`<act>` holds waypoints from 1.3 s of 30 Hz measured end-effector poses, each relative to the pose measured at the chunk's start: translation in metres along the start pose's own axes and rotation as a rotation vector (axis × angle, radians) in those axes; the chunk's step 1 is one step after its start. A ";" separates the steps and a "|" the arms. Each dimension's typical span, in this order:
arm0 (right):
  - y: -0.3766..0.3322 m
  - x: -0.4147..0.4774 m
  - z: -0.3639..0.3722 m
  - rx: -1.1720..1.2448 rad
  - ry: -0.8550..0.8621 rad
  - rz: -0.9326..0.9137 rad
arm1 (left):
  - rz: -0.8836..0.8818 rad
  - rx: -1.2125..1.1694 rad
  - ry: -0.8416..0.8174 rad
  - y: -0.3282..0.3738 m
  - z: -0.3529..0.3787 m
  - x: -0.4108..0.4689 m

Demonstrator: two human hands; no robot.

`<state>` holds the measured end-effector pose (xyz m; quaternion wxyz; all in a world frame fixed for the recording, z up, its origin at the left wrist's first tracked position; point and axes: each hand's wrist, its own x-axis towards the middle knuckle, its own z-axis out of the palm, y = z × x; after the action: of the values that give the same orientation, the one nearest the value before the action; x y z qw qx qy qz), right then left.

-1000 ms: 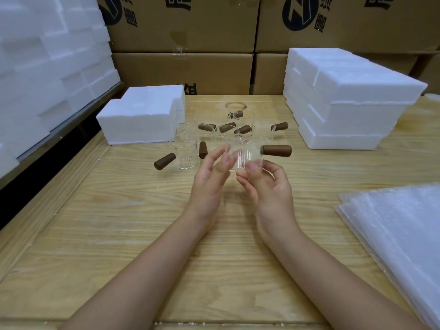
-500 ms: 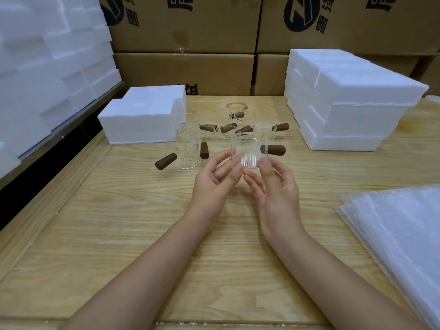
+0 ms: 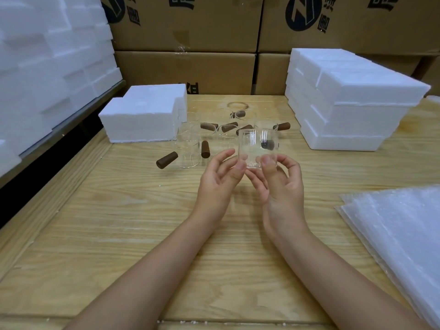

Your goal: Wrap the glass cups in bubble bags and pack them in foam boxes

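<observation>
A clear glass cup (image 3: 254,146) is held upright above the wooden table, its brown wooden handle turned away behind the glass. My left hand (image 3: 219,179) pinches its lower left edge with thumb and fingers. My right hand (image 3: 281,184) pinches its lower right edge, thumb in front. Several more glass cups (image 3: 190,148) with brown handles stand behind on the table. A stack of bubble bags (image 3: 400,227) lies at the right. White foam boxes (image 3: 145,117) sit at the back left and another stack of foam boxes (image 3: 345,101) at the back right.
Cardboard cartons (image 3: 185,67) line the back of the table (image 3: 119,222). Stacked white foam pieces (image 3: 42,55) fill a shelf along the left side. Bare wood shows in front of my arms.
The cup has been turned in my hands, so its brown handle swung from pointing right to behind the glass. Both hands rose slightly and hold its base.
</observation>
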<state>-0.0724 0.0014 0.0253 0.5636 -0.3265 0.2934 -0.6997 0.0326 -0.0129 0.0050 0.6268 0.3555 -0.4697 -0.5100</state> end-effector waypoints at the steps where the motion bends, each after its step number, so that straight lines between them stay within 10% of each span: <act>1: -0.001 0.001 0.000 0.045 -0.016 0.026 | -0.025 -0.016 0.003 0.001 0.001 0.000; 39: -0.003 0.009 -0.004 0.045 -0.097 0.189 | 0.001 0.125 0.004 0.005 0.001 -0.003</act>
<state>-0.0787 -0.0065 0.0267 0.6478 -0.3183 0.2794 -0.6332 0.0326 -0.0087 0.0092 0.6045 0.3950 -0.4996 -0.4785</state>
